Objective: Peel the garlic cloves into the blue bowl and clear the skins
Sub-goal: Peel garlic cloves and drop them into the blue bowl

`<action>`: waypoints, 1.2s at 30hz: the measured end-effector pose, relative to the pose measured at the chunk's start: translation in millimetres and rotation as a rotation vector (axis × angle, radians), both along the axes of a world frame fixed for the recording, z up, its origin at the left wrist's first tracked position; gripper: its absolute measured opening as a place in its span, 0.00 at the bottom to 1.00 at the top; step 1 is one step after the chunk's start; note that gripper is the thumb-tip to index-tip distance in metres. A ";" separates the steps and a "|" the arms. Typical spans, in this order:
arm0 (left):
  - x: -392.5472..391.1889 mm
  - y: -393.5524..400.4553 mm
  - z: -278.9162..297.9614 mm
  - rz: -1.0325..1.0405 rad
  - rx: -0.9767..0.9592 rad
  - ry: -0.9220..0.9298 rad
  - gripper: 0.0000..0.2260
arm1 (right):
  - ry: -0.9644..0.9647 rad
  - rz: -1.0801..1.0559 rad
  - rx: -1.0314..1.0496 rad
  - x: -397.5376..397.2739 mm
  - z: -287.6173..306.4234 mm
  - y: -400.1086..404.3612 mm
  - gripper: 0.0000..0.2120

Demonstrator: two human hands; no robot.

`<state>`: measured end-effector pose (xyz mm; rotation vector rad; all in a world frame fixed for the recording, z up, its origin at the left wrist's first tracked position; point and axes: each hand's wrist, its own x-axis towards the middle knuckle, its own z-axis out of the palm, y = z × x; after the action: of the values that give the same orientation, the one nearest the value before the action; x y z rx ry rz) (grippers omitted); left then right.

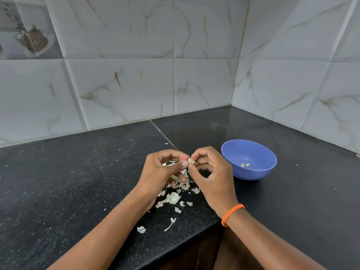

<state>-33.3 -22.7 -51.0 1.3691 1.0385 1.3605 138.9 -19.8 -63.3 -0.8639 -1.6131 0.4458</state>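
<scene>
Garlic clove (191,161), small, pale and partly skinned, is pinched between the fingertips of both hands (194,168), two peeled cloves (244,164) already lie in the round blue plastic bowl (251,172) just right of them, and papery white skins (175,193) litter the black speckled desk (78,182) beneath, so I judge most work remains.

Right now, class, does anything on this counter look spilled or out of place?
Yes: garlic skins lie scattered over the black counter beneath the hands, some near its front edge, not gathered. The blue bowl stands upright.
</scene>
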 end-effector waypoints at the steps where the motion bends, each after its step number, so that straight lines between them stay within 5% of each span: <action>1: 0.1 -0.7 0.5 0.004 0.007 0.019 0.03 | -0.010 -0.009 0.008 0.3 -0.4 0.8 0.11; 9: 1.1 -1.8 1.6 0.157 0.137 0.256 0.04 | -0.094 -0.037 0.040 0.6 -3.5 4.7 0.13; 36: 11.3 -4.7 -0.6 0.305 0.205 0.399 0.07 | 0.252 0.232 -0.289 7.6 -6.6 9.6 0.06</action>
<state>-22.0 -27.4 -51.6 1.7359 1.4504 1.4785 146.6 -10.3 -69.9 -0.7985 -1.4387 0.9327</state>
